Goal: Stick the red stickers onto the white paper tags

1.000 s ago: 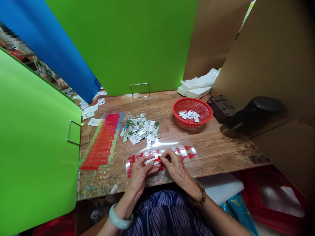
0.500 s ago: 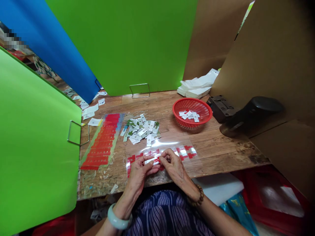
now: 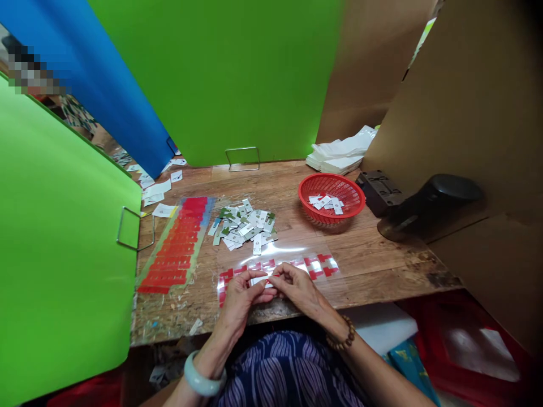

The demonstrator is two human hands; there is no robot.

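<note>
Between my two hands is a small flat white piece [image 3: 258, 280] with a bit of red at its right end. My left hand [image 3: 241, 294] grips its left part with thumb and fingers. The fingertips of my right hand [image 3: 294, 287] pinch the right end and cover most of the red. Under my hands lies a clear plastic sheet [image 3: 292, 251] bearing rows of red cut-out shapes [image 3: 327, 265]. A heap of small white and green flat pieces [image 3: 246, 223] lies just beyond it.
A red basket [image 3: 331, 198] with several white pieces stands back right, beside a dark metal block [image 3: 379, 192] and a black-topped object [image 3: 428, 206]. On the left lies a strip of red stickers [image 3: 173, 249]. Green panels [image 3: 212, 79] and a brown board [image 3: 462, 124] wall the table.
My right fingers have moved slightly left over the white piece, covering more of its red end. My left hand keeps its grip. The view has shifted a little.
</note>
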